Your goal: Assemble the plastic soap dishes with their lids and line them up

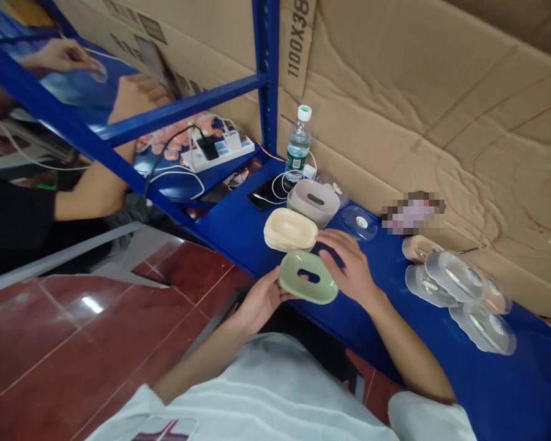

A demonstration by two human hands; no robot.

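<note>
Holding a pale green oval dish (312, 292) with a slotted middle, our left hand (259, 300) grips its left edge, fingers curled beneath. Our right hand (351, 263) hovers at the dish's right side, fingers bent, thumb spread away from them; whether its fingertips touch anything, we cannot tell. Just ahead of both hands we note a stack of cream dishes (290, 225), then a greyish container (314, 211) and a water bottle (298, 147). Beyond the right hand lies a clear lid (358, 222); farther right of it, clear-covered cases (457, 278) are grouped on the blue table (487, 398).
</note>
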